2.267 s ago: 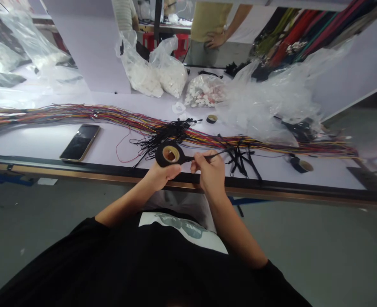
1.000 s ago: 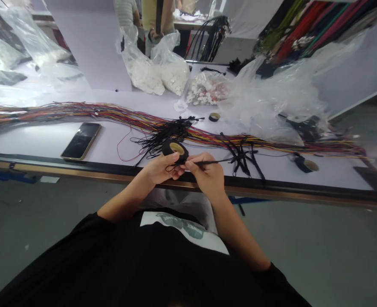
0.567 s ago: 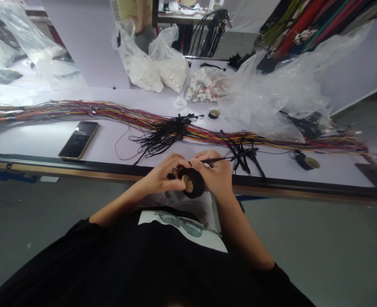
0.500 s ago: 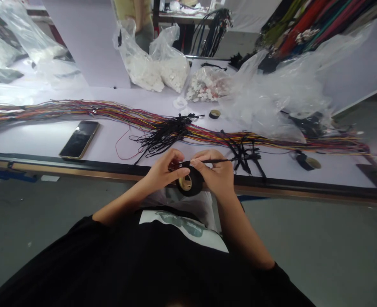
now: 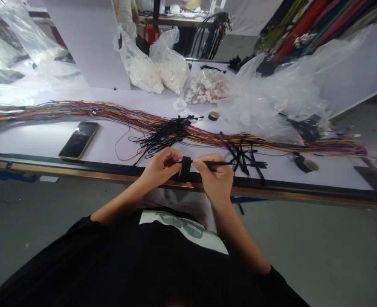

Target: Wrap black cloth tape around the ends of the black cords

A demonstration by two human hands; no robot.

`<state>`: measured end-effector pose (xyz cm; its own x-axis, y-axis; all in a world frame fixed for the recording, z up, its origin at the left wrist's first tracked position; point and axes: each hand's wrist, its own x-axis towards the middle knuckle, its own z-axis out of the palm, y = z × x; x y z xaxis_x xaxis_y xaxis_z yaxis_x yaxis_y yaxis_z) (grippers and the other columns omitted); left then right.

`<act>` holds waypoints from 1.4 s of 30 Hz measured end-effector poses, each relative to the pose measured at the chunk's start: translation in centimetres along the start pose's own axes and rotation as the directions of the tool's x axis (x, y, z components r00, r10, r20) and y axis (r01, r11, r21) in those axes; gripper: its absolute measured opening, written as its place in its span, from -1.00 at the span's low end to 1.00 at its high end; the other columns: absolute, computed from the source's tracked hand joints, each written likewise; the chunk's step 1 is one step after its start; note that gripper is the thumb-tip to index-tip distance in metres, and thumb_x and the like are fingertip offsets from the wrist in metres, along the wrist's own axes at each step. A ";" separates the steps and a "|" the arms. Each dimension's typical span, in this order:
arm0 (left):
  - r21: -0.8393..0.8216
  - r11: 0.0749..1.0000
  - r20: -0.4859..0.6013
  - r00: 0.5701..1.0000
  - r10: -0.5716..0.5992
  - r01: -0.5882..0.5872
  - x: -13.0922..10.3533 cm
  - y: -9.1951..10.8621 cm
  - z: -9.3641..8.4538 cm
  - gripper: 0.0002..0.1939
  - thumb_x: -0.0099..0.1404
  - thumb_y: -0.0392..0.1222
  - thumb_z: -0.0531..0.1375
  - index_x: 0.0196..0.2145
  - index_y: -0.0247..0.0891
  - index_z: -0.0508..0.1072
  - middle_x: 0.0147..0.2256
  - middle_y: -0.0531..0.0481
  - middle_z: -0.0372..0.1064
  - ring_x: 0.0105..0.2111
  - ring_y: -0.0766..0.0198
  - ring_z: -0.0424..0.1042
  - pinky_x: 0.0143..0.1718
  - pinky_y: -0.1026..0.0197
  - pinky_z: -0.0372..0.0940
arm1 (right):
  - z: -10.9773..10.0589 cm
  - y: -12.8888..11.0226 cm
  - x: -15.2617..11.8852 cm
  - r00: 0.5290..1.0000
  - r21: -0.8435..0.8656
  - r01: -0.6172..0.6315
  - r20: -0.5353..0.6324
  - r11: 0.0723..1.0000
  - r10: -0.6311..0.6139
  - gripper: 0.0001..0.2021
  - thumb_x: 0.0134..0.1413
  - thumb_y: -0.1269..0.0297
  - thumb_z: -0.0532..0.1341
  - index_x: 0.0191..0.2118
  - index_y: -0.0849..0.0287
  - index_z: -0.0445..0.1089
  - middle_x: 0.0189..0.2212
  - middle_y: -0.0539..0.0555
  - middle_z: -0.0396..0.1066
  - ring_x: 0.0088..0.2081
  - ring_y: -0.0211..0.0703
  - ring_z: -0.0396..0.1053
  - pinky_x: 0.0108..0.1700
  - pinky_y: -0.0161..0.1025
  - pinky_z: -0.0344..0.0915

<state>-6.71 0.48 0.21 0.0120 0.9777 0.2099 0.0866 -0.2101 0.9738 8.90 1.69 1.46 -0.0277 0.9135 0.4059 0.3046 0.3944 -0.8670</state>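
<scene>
A thin black cable is stretched level between my two hands at the table's front edge. My left hand pinches its left end, thumb and fingers closed. My right hand grips it further right, thumb on top. Between them hangs a roll of black tape, seen edge-on against the cable and touching it. To the right of my right hand lie several short black taped cable ends. Just behind my hands, a heap of thin black cables rests over a long bundle of coloured wires.
A phone lies at left. Behind the wires stand plastic bags of white connectors and a bag of mixed connectors. A small tape roll and another tape roll lie on the table.
The tape roll has turned from showing its open face to edge-on and swung up around the cable. Both hands stay nearly in place. The person across the table has shifted left.
</scene>
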 end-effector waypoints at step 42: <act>-0.520 0.777 0.310 0.926 -0.214 0.354 1.6 -1.6 0.0 -0.60 -0.03 0.11 0.29 -0.39 -0.27 0.37 -0.42 -0.04 0.42 -0.35 0.20 0.46 -0.22 0.04 0.37 | 0.0 0.2 -0.5 0.991 -0.036 0.051 0.125 0.998 -0.046 -0.83 0.00 0.27 0.20 -0.57 0.11 0.35 -0.50 -0.01 0.43 -0.38 -0.19 0.40 -0.28 -0.21 0.31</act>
<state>-6.78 2.42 -1.03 0.3013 0.9526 -0.0412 -0.4467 0.1792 0.8766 8.93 1.32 1.10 -0.1602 0.8997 0.4061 0.3370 0.4365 -0.8342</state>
